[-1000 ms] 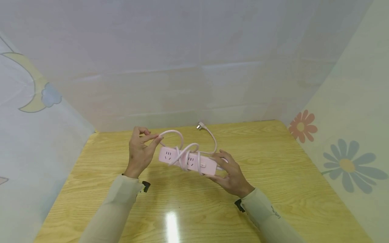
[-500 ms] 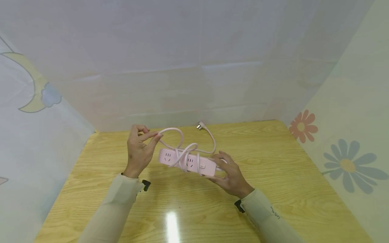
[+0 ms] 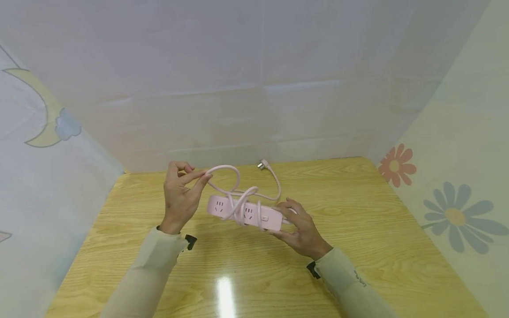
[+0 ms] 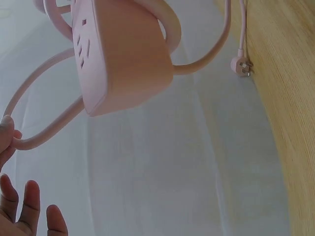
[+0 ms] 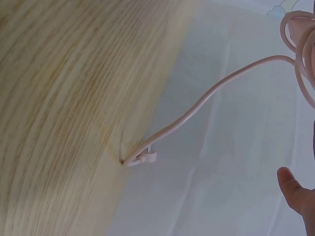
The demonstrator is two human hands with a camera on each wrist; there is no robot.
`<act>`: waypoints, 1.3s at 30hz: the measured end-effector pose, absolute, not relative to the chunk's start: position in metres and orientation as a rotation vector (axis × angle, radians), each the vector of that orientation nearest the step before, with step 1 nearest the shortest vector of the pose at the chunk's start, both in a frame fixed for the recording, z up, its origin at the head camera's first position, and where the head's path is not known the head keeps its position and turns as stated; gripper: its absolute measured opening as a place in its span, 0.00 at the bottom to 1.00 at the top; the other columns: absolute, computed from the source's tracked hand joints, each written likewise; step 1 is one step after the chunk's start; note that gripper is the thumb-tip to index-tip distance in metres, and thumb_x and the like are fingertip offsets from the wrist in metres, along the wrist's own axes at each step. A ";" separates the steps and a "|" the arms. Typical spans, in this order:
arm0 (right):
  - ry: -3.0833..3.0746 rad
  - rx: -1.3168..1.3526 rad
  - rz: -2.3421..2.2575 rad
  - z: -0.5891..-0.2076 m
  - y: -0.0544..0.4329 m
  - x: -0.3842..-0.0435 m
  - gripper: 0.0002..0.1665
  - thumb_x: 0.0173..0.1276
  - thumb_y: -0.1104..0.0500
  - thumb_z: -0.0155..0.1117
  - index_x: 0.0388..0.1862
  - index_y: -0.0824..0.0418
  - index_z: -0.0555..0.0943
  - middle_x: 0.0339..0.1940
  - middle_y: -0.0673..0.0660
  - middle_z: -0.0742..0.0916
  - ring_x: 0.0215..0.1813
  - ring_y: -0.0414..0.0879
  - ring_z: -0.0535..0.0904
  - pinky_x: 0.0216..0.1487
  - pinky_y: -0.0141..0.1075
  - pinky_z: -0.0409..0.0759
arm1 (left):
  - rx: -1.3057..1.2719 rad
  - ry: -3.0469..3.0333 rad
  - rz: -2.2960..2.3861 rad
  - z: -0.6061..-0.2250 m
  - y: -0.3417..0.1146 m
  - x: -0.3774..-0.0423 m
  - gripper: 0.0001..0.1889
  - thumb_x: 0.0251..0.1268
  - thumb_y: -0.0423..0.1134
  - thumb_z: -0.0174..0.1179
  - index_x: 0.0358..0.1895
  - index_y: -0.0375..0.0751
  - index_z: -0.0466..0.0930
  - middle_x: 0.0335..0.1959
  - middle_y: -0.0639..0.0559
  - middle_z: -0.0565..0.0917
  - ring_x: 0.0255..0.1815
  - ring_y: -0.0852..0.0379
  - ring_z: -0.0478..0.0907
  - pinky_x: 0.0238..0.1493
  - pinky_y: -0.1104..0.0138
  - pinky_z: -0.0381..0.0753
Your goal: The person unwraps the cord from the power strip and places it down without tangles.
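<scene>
A pink power strip (image 3: 216, 206) with its cord wound around its middle is held above the table. My right hand (image 3: 300, 227) grips the strip's right end, thumb on the near side and fingers on the far side. With thumb and index finger, my left hand (image 3: 183, 194) pinches a loop of the pink cord (image 3: 226, 167) off the strip's left end; its other fingers stand free, as the left wrist view shows. The plug (image 3: 263, 164) lies near the table's back edge, its prongs visible, joined to the strip by a curved length of cord.
The wooden table (image 3: 358, 212) ends at a pale cloth backdrop (image 3: 258, 119) behind. Side cloths carry a printed moon (image 3: 47, 110) on the left and flowers (image 3: 454, 216) on the right.
My left hand has moved slightly up and left, drawing the pinched cord loop wider. The strip's left end has dipped a little; my right hand has hardly moved.
</scene>
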State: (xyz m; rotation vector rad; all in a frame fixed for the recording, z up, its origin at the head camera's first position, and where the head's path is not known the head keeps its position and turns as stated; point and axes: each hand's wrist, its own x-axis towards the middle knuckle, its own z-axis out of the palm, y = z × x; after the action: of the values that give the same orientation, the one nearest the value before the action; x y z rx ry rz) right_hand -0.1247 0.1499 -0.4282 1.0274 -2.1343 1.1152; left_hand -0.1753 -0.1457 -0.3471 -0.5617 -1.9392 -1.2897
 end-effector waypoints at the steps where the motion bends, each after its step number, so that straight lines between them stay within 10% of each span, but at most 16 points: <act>1: -2.135 1.027 1.115 -0.428 0.150 -0.125 0.31 0.68 0.42 0.65 0.56 0.67 0.79 0.49 0.62 0.81 0.54 0.56 0.76 0.69 0.58 0.65 | -0.561 -1.936 -1.289 -0.346 -0.146 -0.175 0.08 0.48 0.18 0.73 0.34 0.23 0.87 0.36 0.35 0.69 0.45 0.48 0.71 0.45 0.69 0.70; 39: -2.197 0.998 1.062 -0.432 0.150 -0.124 0.31 0.69 0.39 0.62 0.56 0.63 0.79 0.48 0.58 0.82 0.54 0.56 0.77 0.67 0.62 0.65 | -0.545 -1.866 -1.317 -0.338 -0.150 -0.158 0.07 0.48 0.16 0.71 0.33 0.22 0.86 0.36 0.35 0.69 0.47 0.55 0.70 0.49 0.69 0.72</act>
State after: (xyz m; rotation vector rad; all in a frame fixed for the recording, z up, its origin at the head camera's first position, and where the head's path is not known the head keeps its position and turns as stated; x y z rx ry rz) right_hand -0.1236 0.1504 -0.4324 0.9983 -2.1965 1.0625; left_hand -0.1580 -0.1499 -0.3378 -0.5448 -1.8660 -1.3170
